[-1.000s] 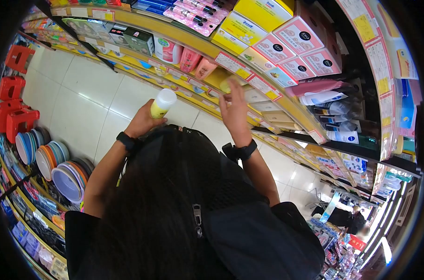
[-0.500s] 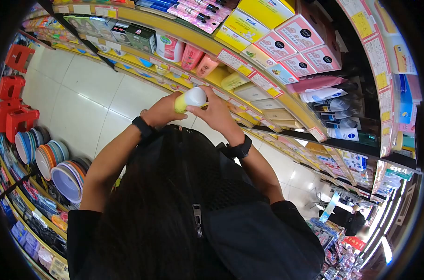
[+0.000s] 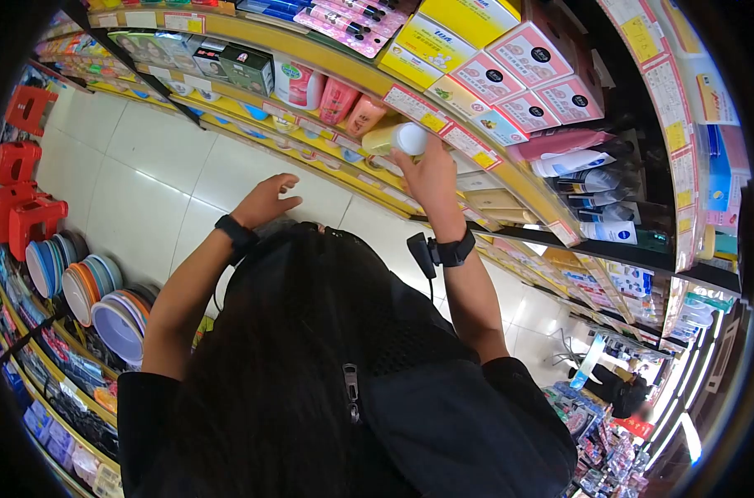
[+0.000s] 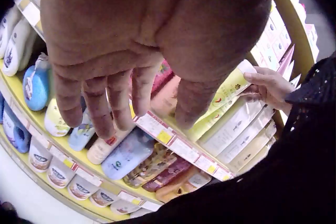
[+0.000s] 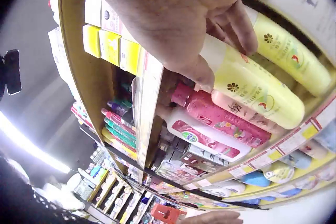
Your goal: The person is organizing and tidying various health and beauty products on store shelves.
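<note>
- since half a second ago, when both my hands were round it over the tiled floor (image 3: 136, 207), the yellow bottle (image 5: 257, 87) has travelled across to the shelf (image 4: 183, 149), and my left hand (image 3: 265, 202) has let go of it.
- my right hand (image 3: 433, 173) grips the bottle at its white cap (image 3: 409, 139), thumb on one side and fingers round the other.
- my left hand has nothing in it, fingers apart and relaxed, well away from the bottle.
- just beside the bottle is a second yellow bottle (image 5: 291, 50) with the same print; on its other side come a peach bottle (image 5: 240, 109), a pink bottle (image 5: 223, 119) and a white bottle with a pink label (image 5: 207, 137).
- from these angles the base is hard to judge, so i can't say for certain that it touches the shelf.
- pale boxes (image 4: 231, 128) stand in the same row, past the two yellow bottles.
- below that row i see a blue bottle (image 4: 128, 153), and lower again, white tubs (image 4: 60, 174).
- across the aisle are red stools (image 3: 36, 224) and stacked basins (image 3: 118, 328).
- black bands (image 3: 456, 249) circle both my wrists.
</note>
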`<state>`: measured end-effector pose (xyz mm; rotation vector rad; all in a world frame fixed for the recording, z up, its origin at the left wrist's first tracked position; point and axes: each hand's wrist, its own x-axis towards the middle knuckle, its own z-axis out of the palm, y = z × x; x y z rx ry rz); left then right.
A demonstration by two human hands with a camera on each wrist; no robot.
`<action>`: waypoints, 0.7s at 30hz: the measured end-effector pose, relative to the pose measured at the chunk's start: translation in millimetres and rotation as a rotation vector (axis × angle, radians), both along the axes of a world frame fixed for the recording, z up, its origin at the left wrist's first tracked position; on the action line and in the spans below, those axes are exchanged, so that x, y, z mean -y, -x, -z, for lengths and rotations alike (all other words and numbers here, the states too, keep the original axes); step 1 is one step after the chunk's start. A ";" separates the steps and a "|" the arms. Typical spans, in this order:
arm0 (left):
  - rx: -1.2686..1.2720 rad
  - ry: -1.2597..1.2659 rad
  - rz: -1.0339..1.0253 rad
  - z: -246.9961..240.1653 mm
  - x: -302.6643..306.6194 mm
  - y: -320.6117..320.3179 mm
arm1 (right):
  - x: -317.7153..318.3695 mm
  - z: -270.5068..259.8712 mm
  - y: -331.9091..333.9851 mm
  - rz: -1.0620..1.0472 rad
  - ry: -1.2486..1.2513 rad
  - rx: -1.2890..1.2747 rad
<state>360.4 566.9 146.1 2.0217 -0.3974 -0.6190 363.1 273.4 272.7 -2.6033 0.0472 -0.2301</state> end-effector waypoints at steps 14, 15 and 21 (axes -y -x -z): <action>-0.175 -0.070 -0.283 30.2 -69.5 48.3 | -0.8 15.6 -25.9 0.030 0.183 0.019; -0.184 -0.074 -0.299 32.5 -72.2 50.5 | 0.1 17.0 -26.8 0.032 0.179 0.044; -0.249 -0.118 -0.335 54.3 -82.5 61.9 | 2.7 26.1 -36.6 -0.057 0.213 0.121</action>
